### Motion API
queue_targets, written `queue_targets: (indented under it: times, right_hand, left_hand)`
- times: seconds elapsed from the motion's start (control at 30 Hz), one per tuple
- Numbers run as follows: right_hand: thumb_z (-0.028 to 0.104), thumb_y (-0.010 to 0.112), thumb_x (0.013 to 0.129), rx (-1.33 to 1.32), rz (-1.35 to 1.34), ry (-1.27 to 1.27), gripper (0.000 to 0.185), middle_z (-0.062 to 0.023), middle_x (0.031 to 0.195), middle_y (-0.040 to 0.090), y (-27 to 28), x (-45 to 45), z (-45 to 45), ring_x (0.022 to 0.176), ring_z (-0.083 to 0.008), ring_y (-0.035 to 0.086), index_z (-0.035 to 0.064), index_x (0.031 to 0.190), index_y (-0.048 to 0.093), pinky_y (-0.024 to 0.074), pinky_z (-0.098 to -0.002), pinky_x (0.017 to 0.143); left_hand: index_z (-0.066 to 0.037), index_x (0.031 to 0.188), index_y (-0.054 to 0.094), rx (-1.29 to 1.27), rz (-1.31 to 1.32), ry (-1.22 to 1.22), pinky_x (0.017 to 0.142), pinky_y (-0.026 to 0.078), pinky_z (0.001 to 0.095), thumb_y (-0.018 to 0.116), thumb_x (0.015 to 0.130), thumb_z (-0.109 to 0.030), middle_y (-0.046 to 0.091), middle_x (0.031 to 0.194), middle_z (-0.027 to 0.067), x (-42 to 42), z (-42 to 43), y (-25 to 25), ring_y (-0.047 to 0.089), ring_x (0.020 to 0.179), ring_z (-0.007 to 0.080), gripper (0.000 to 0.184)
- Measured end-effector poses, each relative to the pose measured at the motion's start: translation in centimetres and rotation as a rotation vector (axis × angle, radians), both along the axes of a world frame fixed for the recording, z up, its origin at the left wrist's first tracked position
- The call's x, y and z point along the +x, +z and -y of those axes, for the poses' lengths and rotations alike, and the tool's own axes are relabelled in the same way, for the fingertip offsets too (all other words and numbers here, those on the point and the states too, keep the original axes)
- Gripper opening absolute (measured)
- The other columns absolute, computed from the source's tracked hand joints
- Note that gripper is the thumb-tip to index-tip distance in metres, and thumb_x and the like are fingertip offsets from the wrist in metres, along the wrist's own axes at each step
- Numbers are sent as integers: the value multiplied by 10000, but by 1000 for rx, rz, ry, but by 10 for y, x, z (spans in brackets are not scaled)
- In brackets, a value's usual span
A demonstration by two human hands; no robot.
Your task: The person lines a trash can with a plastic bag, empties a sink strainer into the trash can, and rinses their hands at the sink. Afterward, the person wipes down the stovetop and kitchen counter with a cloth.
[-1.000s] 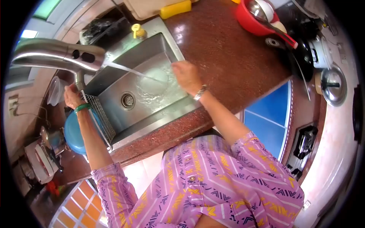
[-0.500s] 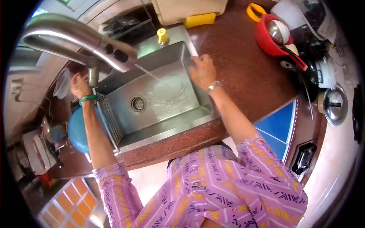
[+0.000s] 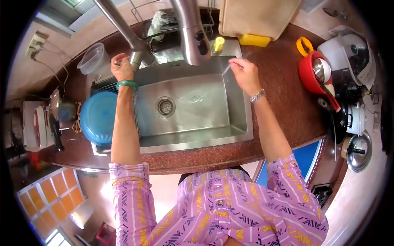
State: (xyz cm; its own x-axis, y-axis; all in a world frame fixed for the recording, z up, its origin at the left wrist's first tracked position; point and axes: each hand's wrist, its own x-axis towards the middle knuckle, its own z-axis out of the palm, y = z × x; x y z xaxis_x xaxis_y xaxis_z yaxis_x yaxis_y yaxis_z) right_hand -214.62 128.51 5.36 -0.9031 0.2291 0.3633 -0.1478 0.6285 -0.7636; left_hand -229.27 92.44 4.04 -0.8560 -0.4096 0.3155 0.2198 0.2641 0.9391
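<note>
My left hand (image 3: 122, 69), with a green bangle at the wrist, is closed round the small metal lever (image 3: 117, 63) beside the base of the faucet (image 3: 141, 55). My right hand (image 3: 245, 76) is over the back right corner of the steel sink (image 3: 241, 94), its fingers drawn together; whatever they may hold cannot be made out. The faucet head (image 3: 195, 49) hangs over the sink's back edge, with no stream visible below it. A little water (image 3: 196, 99) lies on the sink floor, right of the round drain (image 3: 165, 107).
Left of the sink are a blue basin (image 3: 98, 118) and a clear plastic tub (image 3: 91, 58). Behind it stand a yellow-capped dispenser (image 3: 218, 45), a yellow block (image 3: 254, 40) and a cutting board (image 3: 258, 16). A red colander (image 3: 308, 74) with a ladle is at the right.
The view has swung, so the sink now looks level. The faucet head has turned toward the sink's back edge. The water stream seen earlier has stopped. My right hand's fingers have drawn closer together.
</note>
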Motion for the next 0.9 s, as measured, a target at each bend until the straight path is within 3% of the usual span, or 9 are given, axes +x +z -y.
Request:
queue_targets:
  times: [0.17, 0.4, 0.53, 0.57, 0.63, 0.67, 0.73, 0.8, 0.9]
  right_hand:
    - [128, 596, 769, -37, 64, 103, 120, -149, 747, 638, 29, -29, 44, 667, -250, 632, 56, 847, 652, 499, -299, 616]
    - [156, 645, 676, -153, -166, 310, 131, -105, 622, 546, 13, -86, 61, 595, -256, 545, 57, 746, 594, 434, -325, 542]
    - [183, 618, 744, -109, -109, 310, 192, -93, 741, 578, 54, -110, 65, 676, -189, 559, 35, 865, 596, 461, -297, 580]
    - [91, 600, 794, 69, -47, 291, 192, -60, 852, 613, 62, -112, 65, 751, -107, 576, 32, 977, 607, 491, -249, 618]
    - [75, 598, 780, 317, -321, 351, 181, -84, 868, 603, 49, -141, 66, 769, -159, 580, 67, 959, 623, 472, -285, 636]
    - [86, 585, 787, 152, -190, 386, 187, -94, 901, 600, 36, -161, 66, 813, -190, 576, 76, 969, 625, 470, -304, 684]
    - [195, 522, 810, 280, -163, 368, 196, -119, 927, 584, 10, -187, 65, 903, -266, 552, 74, 943, 599, 441, -365, 741]
    - [214, 515, 793, 466, -122, 285, 227, -140, 933, 587, 34, -166, 56, 923, -288, 547, 70, 943, 608, 443, -394, 759]
    - [214, 517, 753, 489, 172, 82, 261, -177, 912, 602, 63, -149, 61, 901, -315, 561, 55, 923, 634, 457, -427, 763]
  left_hand:
    - [12, 878, 569, -28, -7, 41, 698, 462, 294, 479, 769, -40, 624, 804, 131, 7, -9, -2, 591, 739, 191, 150]
    - [8, 872, 564, -81, -7, 73, 708, 448, 307, 448, 770, -51, 589, 801, 137, 13, -13, -1, 558, 738, 206, 165]
    - [8, 869, 562, -73, -56, 80, 697, 450, 306, 446, 772, -53, 582, 792, 132, 12, -14, 0, 554, 725, 200, 163]
    - [9, 868, 560, -59, -69, 73, 693, 450, 303, 446, 772, -53, 580, 790, 131, 14, -16, 1, 554, 721, 199, 162]
    - [13, 867, 559, -63, -74, 84, 685, 450, 299, 440, 777, -48, 578, 786, 134, 17, -18, 5, 552, 716, 194, 161]
    - [10, 870, 558, -80, -74, 85, 686, 448, 297, 435, 782, -45, 578, 791, 126, 18, -18, 6, 548, 718, 188, 161]
    - [7, 874, 557, -94, -70, 76, 686, 447, 296, 431, 788, -42, 578, 795, 119, 17, -19, 4, 544, 720, 182, 161]
    - [-4, 885, 556, 79, -76, 31, 698, 441, 295, 422, 800, -39, 573, 807, 99, 13, -17, -2, 528, 736, 165, 162]
    - [-11, 877, 569, -97, -68, 71, 746, 429, 302, 487, 819, -63, 574, 838, 83, 8, -8, -8, 525, 793, 165, 113]
